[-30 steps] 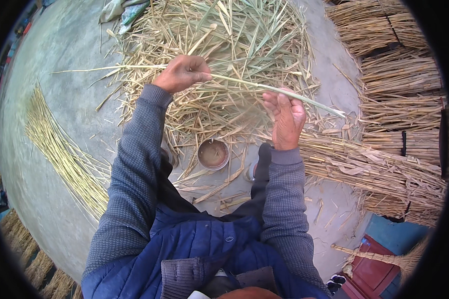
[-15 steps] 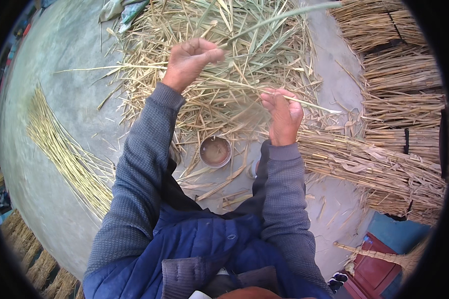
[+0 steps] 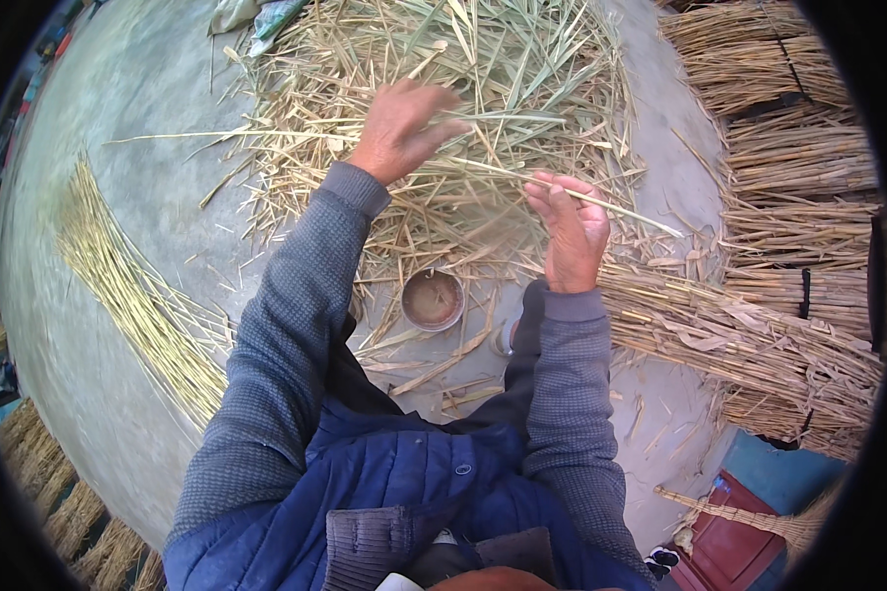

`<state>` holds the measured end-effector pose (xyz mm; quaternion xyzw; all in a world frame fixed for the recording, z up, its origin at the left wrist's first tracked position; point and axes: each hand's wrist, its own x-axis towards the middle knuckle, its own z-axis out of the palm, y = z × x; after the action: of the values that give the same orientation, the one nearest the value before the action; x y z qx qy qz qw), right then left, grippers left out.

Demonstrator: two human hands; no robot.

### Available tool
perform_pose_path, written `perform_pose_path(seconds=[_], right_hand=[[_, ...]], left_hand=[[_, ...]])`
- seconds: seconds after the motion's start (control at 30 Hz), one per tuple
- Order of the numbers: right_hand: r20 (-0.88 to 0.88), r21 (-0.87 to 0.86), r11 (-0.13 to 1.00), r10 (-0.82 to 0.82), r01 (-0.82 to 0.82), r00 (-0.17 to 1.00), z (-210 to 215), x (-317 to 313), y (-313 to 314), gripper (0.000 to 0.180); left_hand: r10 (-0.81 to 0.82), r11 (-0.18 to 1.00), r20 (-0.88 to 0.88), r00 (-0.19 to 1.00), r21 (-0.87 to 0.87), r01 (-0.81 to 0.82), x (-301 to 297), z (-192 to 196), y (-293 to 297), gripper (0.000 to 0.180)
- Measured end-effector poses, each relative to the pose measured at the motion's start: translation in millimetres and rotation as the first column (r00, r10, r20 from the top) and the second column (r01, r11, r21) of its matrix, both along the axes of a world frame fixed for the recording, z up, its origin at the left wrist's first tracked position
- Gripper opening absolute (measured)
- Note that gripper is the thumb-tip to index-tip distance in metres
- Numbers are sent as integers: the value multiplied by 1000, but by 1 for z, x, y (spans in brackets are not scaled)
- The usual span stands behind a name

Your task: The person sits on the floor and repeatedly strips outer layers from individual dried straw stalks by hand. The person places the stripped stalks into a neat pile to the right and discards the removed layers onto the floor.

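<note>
My right hand (image 3: 574,234) pinches a thin, pale, peeled reed stalk (image 3: 629,211) between thumb and fingers. One end of it points right, and the other runs left behind my left hand (image 3: 404,128). That left hand hovers over a wide heap of loose dry leaves and husks (image 3: 532,74), its fingers apart and slightly blurred, with nothing seen in them. Whether the thin straw-like length (image 3: 197,135) emerging left of my left wrist belongs to the same stalk, I cannot tell.
A small round bowl (image 3: 433,299) stands between my feet. Long thin stalks (image 3: 133,286) lie in a sheaf on the floor at left. Bound reed bundles (image 3: 793,163) are stacked at right, with a leafy bundle (image 3: 729,330) nearer me. A dark red box (image 3: 729,542) and a broom-like bundle (image 3: 759,516) sit lower right.
My left hand has let go of a long green leaf strip, which is gone from its fingers, and has spread and shifted slightly right. My right hand keeps its pinch on the stalk.
</note>
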<state>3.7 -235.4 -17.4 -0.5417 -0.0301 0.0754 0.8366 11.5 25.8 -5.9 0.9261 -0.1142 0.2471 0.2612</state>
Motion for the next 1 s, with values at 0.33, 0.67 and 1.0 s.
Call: perform_pose_path(seconds=[0.33, 0.67, 1.0], right_hand=[[-69, 8, 1000, -15, 16, 997, 7, 3, 3, 18], [-97, -54, 994, -103, 98, 990, 5, -2, 3, 18], [-76, -91, 995, 29, -36, 997, 4, -2, 12, 27]], left_hand=[[-326, 891, -247, 912, -402, 210, -3, 2, -40, 18], [-101, 420, -234, 967, -891, -172, 1, 14, -7, 14], [-307, 939, -147, 940, -208, 274, -7, 2, -43, 22]])
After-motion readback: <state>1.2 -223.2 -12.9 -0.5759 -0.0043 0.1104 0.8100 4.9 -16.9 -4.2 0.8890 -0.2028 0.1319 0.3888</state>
